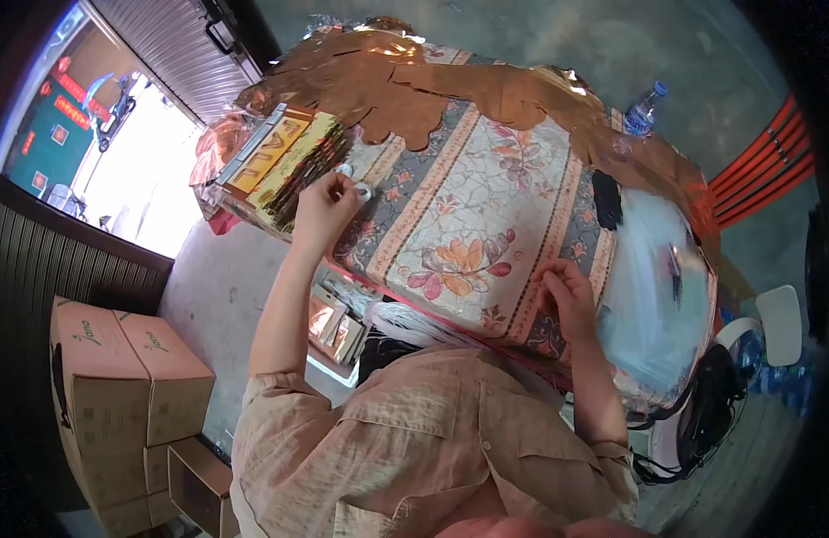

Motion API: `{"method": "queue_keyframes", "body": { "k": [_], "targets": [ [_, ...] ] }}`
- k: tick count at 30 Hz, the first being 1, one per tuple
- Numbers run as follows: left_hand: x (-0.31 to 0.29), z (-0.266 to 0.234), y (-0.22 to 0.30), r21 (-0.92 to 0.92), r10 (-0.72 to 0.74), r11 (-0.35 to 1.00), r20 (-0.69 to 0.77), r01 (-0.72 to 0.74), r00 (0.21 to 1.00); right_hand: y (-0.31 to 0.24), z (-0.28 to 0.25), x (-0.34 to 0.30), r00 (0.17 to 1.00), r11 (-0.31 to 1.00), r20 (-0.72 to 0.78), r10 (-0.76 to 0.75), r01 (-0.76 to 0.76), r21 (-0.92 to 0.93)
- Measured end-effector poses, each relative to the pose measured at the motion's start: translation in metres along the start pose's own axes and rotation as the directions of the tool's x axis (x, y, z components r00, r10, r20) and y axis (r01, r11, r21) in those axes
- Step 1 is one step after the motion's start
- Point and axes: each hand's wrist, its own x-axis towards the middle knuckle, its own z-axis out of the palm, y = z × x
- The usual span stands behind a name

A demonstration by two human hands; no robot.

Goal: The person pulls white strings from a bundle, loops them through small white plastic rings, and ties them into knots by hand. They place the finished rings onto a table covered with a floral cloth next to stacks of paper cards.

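My left hand is at the table's left side with its fingers closed against a small white ring, perhaps a tape roll. Another small pale piece lies just beyond it. Beside that hand lies a stack of decorated signs, yellow and brown with dark edges. Over the near right part of the flowered tablecloth hovers my right hand, thumb and fingers drawn together. Whether anything thin sits between them is too small to make out.
Crumpled brown foil sheets cover the table's far edge. A water bottle stands at the far right. Whitish plastic bags lie at the right end. Cardboard boxes are stacked on the floor at left, and a red-orange chair stands right.
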Motion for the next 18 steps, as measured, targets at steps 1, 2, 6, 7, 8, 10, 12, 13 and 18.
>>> {"method": "queue_keyframes", "body": {
  "k": [1, 2, 6, 7, 8, 10, 12, 13, 18],
  "targets": [
    [0.006, -0.005, 0.001, 0.226, -0.005, 0.974, 0.001, 0.005, 1.0, 0.001, 0.001, 0.001, 1.0, 0.999, 0.005, -0.012, 0.012, -0.03],
    [0.01, -0.004, -0.003, 0.226, -0.007, 0.974, -0.001, 0.007, 1.0, 0.001, 0.001, 0.001, 1.0, 0.999, 0.008, -0.012, 0.012, -0.03],
    [0.016, -0.009, -0.014, 0.556, 0.202, 0.822, -0.081, -0.124, 0.976, 0.0, 0.003, -0.001, 1.0, 1.0, 0.021, 0.0, 0.001, -0.031],
    [0.015, -0.012, -0.017, 0.522, 0.237, 0.842, -0.128, -0.138, 0.963, 0.0, 0.003, -0.001, 1.0, 1.0, 0.021, 0.001, -0.001, -0.021],
    [0.012, -0.015, -0.017, 0.488, 0.267, 0.86, -0.176, -0.152, 0.948, 0.0, 0.003, -0.002, 1.0, 1.0, 0.02, 0.008, -0.008, -0.023],
    [-0.006, -0.021, -0.007, 0.512, 0.259, 0.849, -0.191, -0.129, 0.947, 0.002, 0.001, -0.002, 1.0, 0.999, 0.023, 0.005, -0.003, -0.05],
    [-0.028, -0.028, -0.005, 0.303, -0.025, 0.952, -0.062, 0.043, 0.998, 0.004, 0.001, 0.0, 1.0, 0.997, 0.016, -0.001, 0.002, -0.071],
    [-0.041, -0.032, -0.006, 0.3, -0.037, 0.953, -0.047, 0.049, 0.998, 0.005, 0.001, -0.002, 1.0, 0.996, 0.014, -0.014, 0.015, -0.092],
    [-0.102, 0.003, -0.033, -0.193, -0.064, 0.942, 0.697, 0.273, 0.714, 0.004, 0.003, 0.0, 0.999, 0.995, 0.032, -0.018, 0.021, -0.095]
  ]
}}
